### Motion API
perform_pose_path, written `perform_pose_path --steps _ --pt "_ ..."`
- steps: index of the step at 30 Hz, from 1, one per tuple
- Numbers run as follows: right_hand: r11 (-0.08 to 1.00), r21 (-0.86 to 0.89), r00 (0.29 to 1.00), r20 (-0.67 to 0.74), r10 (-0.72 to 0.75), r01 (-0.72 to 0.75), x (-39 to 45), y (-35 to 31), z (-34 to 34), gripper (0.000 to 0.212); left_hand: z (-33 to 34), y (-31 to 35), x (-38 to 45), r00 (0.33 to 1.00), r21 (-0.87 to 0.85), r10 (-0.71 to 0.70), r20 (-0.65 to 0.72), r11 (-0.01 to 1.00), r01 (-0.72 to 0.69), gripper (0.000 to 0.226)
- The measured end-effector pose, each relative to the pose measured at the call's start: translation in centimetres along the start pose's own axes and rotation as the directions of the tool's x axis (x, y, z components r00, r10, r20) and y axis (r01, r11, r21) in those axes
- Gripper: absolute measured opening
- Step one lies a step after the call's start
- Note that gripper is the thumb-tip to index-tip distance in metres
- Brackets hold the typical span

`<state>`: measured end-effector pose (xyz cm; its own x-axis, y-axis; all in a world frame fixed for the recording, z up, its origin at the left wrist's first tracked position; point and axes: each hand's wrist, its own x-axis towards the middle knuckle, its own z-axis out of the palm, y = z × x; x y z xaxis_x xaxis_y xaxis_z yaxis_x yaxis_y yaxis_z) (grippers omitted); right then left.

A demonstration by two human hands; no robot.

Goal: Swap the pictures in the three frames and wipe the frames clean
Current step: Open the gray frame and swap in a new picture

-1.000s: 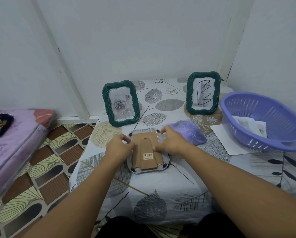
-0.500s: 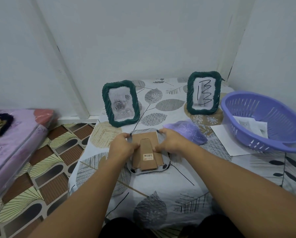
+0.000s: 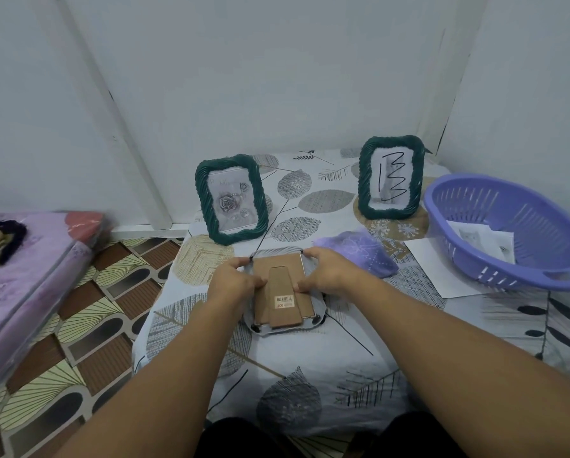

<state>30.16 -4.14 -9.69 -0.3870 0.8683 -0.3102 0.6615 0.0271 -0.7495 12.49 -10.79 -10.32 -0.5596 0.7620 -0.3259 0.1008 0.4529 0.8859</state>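
Observation:
A third frame (image 3: 285, 294) lies face down in the middle of the table, its brown cardboard back and stand facing up. My left hand (image 3: 232, 282) grips its left edge, with fingers at the top left corner. My right hand (image 3: 325, 274) grips the right edge, with fingers at the top right corner. Two green braided frames stand upright behind: the left frame (image 3: 231, 199) shows a rose picture, the right frame (image 3: 390, 177) a sheet with black scribbles. A purple cloth (image 3: 359, 251) lies just right of my right hand.
A purple plastic basket (image 3: 495, 266) with paper pictures (image 3: 485, 241) inside stands at the right, over a white sheet (image 3: 432, 269). The table (image 3: 310, 375) wears a leaf-patterned cover. A purple mattress (image 3: 19, 269) lies on the patterned floor at left. White walls close the back and right.
Both hands have stayed on the face-down frame; their fingers have crept up to its top corners. The frame itself has barely moved.

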Motion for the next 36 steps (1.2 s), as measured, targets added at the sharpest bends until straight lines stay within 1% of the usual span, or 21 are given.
perform_pose_path --steps 2,4,8,11,17,21,24,27,30,36 --pt "1.000 -0.003 1.000 -0.002 -0.003 0.003 0.05 -0.02 -0.01 0.089 0.12 -0.08 0.00 1.000 -0.002 0.001 0.014 1.000 -0.001 0.041" --pt "1.000 -0.004 1.000 -0.001 -0.005 0.005 0.04 -0.02 -0.03 0.088 0.28 -0.24 -0.05 1.000 -0.006 0.011 0.001 1.000 -0.011 0.037" --pt "1.000 -0.012 1.000 0.004 -0.003 0.003 -0.08 0.05 -0.04 0.087 0.31 -0.42 -0.04 0.998 0.046 0.032 -0.050 0.999 -0.030 0.049" --pt "1.000 -0.010 1.000 -0.003 0.007 -0.007 -0.05 0.01 -0.07 0.086 0.35 -0.41 -0.06 0.999 0.023 0.025 -0.031 0.999 -0.025 0.053" --pt "0.999 -0.013 1.000 -0.007 0.029 -0.029 0.19 0.03 0.08 0.084 0.32 -0.35 0.10 0.998 0.054 0.063 -0.006 0.997 -0.063 0.055" --pt "0.999 -0.026 1.000 -0.005 0.027 -0.028 0.10 -0.02 -0.03 0.083 0.23 -0.36 0.02 0.996 0.110 0.084 0.017 0.990 -0.085 0.051" --pt "0.999 -0.027 0.999 -0.008 0.032 -0.033 0.07 -0.01 -0.01 0.084 0.22 -0.38 0.19 0.997 0.134 0.074 0.029 0.988 -0.077 0.049" --pt "0.999 -0.019 1.000 -0.005 0.031 -0.031 0.14 0.01 0.06 0.084 0.33 -0.59 0.30 0.997 0.173 0.074 0.002 0.982 -0.073 0.042" --pt "0.999 0.004 0.999 -0.003 0.033 -0.033 0.10 0.10 0.17 0.083 0.42 -0.78 0.26 0.997 0.172 0.069 -0.020 0.983 -0.065 0.037" --pt "0.997 0.077 0.999 0.025 0.024 -0.026 -0.08 0.04 0.35 0.077 0.34 -0.64 0.29 0.998 0.170 0.059 -0.008 0.984 -0.057 0.034"
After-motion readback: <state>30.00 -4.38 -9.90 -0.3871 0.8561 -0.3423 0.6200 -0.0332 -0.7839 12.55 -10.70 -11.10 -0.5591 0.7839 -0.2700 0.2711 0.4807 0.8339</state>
